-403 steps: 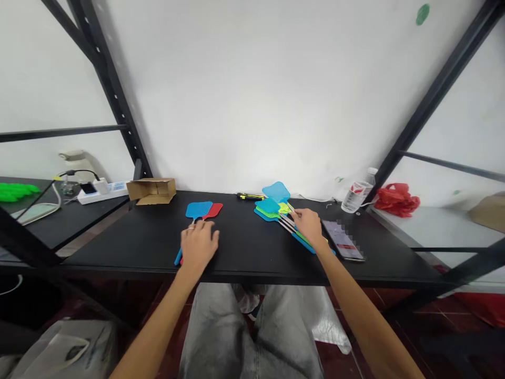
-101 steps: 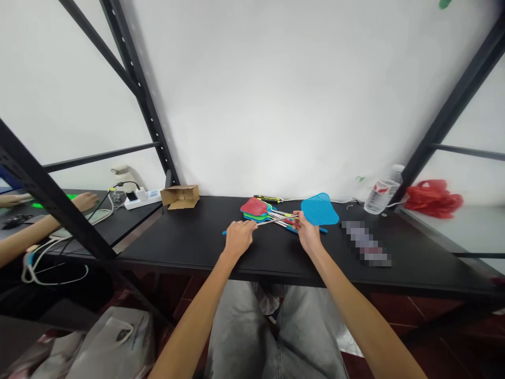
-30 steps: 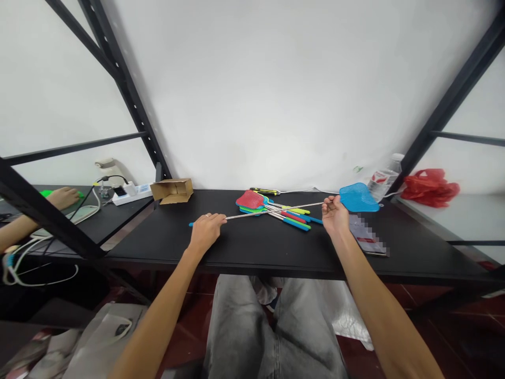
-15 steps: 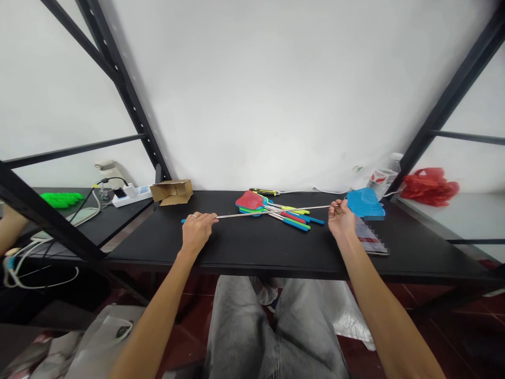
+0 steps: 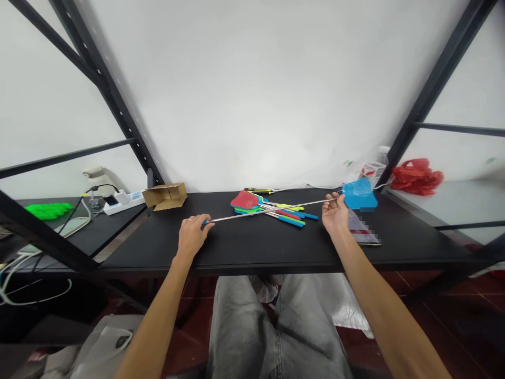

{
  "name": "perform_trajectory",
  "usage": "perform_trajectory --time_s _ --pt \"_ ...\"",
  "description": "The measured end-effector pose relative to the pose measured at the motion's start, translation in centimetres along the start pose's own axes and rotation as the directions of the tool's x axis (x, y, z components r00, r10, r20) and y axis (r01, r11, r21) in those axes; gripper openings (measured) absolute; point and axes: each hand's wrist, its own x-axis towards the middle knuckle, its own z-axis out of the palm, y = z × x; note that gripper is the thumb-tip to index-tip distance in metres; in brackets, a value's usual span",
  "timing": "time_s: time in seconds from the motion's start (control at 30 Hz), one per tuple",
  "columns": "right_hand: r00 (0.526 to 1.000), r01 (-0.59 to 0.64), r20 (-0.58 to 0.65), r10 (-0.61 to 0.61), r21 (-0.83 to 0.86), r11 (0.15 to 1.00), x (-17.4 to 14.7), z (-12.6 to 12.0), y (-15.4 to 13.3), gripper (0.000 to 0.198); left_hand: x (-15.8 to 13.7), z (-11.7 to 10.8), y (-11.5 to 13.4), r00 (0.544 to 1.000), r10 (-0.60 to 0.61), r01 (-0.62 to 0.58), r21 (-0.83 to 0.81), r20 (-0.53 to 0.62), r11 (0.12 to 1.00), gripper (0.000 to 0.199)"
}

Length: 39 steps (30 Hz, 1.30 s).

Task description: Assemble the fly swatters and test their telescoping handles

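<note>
A blue fly swatter (image 5: 360,195) with an extended metal rod spans the space between my two hands. My left hand (image 5: 192,231) is closed around its blue handle, and a bit of the handle shows by the thumb. Near the swatter head, my right hand (image 5: 335,211) holds the thin rod between thumb and fingers. Behind the rod, a pile of fly swatters (image 5: 245,200) lies on the black table (image 5: 252,247). A red head is on top, with green and blue ones under it; their handles are blue, green, red and yellow.
An open cardboard box (image 5: 164,197) stands at the left, beside a white power strip (image 5: 125,202). A yellow-black cutter (image 5: 258,190) lies by the wall. Right of the pile are a flat package (image 5: 362,231), a plastic bottle (image 5: 375,164) and a red bag (image 5: 418,176). Black shelf posts (image 5: 114,95) frame both sides.
My left hand has shifted slightly and shows more of the blue handle at the thumb side. My right hand has turned a little more palm-up on the rod. The view has shifted slightly.
</note>
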Motion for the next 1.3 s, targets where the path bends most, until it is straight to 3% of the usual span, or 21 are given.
perform_trajectory --time_s 0.13,0.37,0.53,0.77,0.87,1.13,1.3 --pt "1.000 -0.001 -0.006 0.001 0.041 0.999 0.3 -0.4 -0.2 0.030 0.1 -0.3 0.1 1.000 -0.001 0.001 -0.002 0.028 1.000 0.022" --pt "0.997 0.075 -0.014 -0.076 -0.067 0.995 0.3 -0.3 -0.2 0.029 0.0 -0.3 0.1 1.000 0.017 -0.017 0.023 0.026 1.000 0.029" --pt "0.998 0.066 0.024 -0.065 -0.044 0.997 0.3 -0.3 0.0 0.030 -0.2 0.1 0.0 0.999 0.034 -0.035 0.042 0.008 0.999 0.031" --pt "0.976 -0.028 0.215 0.044 -0.074 0.997 -2.5 2.2 3.0 0.033 0.0 1.5 4.0 0.995 0.089 -0.088 -0.032 0.047 0.996 0.032" --pt "0.974 -0.043 0.219 0.059 -0.075 0.996 -3.4 2.8 4.1 0.034 0.0 1.8 5.3 0.995 0.073 -0.071 -0.028 0.061 0.997 0.031" --pt "0.972 -0.067 0.219 0.087 -0.096 0.993 -3.5 2.7 4.5 0.035 0.0 1.5 6.0 0.994 0.070 -0.068 -0.025 0.084 0.997 0.031" --pt "0.948 -0.124 0.277 0.154 -0.123 0.985 -5.7 4.3 6.3 0.037 1.0 2.4 8.8 0.993 0.058 -0.053 -0.056 0.100 0.997 0.033"
